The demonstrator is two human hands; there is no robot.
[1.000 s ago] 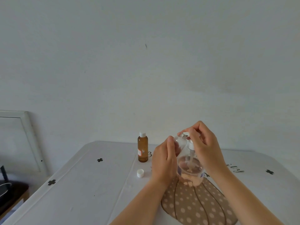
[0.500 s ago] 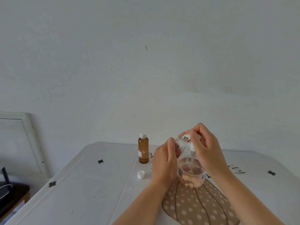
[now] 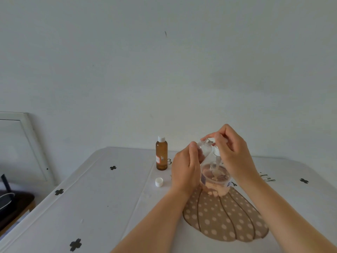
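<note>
left hand [image 3: 184, 170]: we are gripping the small clear bottle [image 3: 205, 152], tilting its mouth toward the nozzle | right hand [image 3: 231, 152]: we are curling fingers over the pump bottle [image 3: 216, 181], standing on the tabletop [image 3: 109, 198], seemingly to dispense | white cap [image 3: 159, 182]: lying aside

**White-clothed worktop, two small things on it**

My worktop [image 3: 102, 207] wears a white cloth printed with black crosses [image 3: 59, 191] and a brown dotted pumpkin [image 3: 224, 220] near me. An amber bottle [image 3: 161, 156] with a white top stands upright toward the far edge. A loose white cap [image 3: 159, 182] lies just in front of it, apart. Whether the clear bottle [image 3: 215, 179] I hold, with its pump [image 3: 217, 152], touches the cloth, I cannot tell.
</note>
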